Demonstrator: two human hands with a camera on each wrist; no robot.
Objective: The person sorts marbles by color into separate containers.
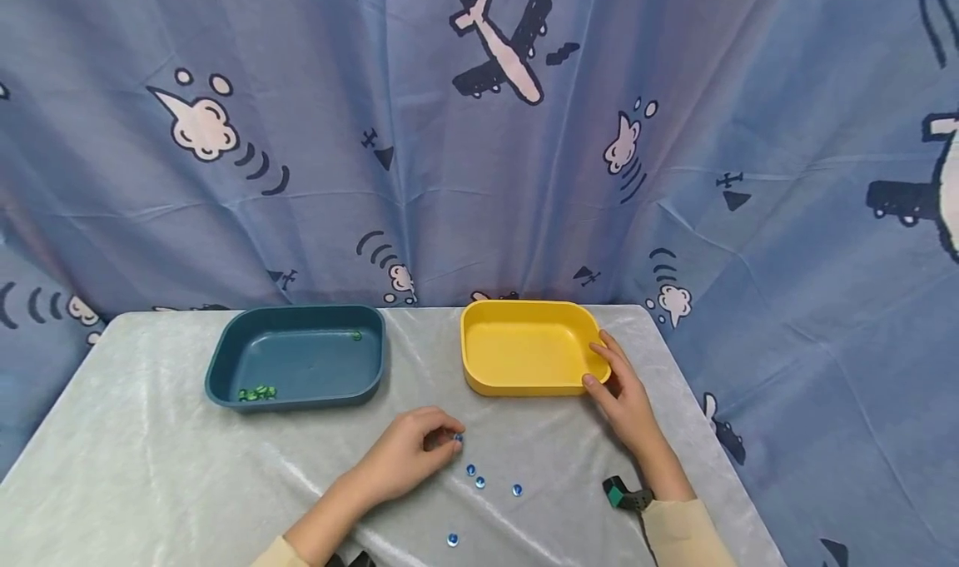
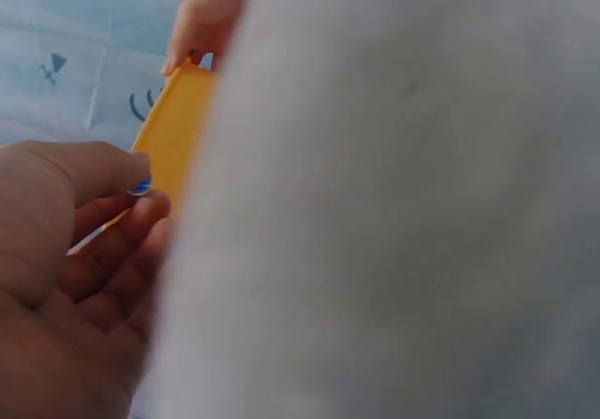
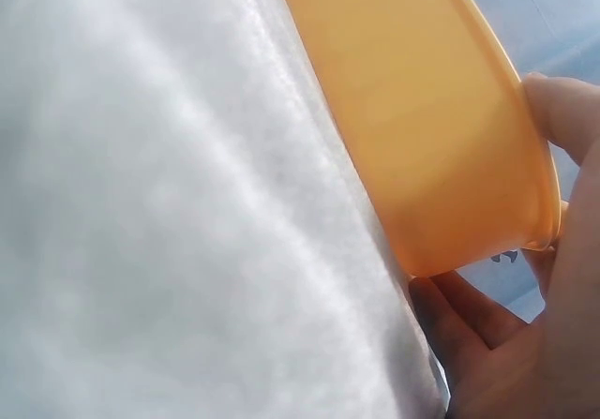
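Observation:
My left hand (image 1: pixel 408 457) is low over the table in the head view, pinching a small shiny blue bead (image 2: pixel 141 188) between thumb and index fingertip. Close by on the cloth lie several more blue beads (image 1: pixel 480 483), one of them nearer the front. A yellow tray (image 1: pixel 535 390) with nothing in it stands at the back right. My right hand (image 1: pixel 628 400) grips its front right corner. In the right wrist view the thumb (image 3: pixel 562 110) presses the tray's rim, and the other fingers curl around the side below.
To the back left stands a dark teal tray (image 1: pixel 300 401) with several small green pieces (image 1: pixel 258 393) in its front left corner and one near the back right. A pale velvety cloth (image 1: pixel 150 467) covers the table. Behind hangs a blue curtain (image 1: pixel 315 134) with airplane prints.

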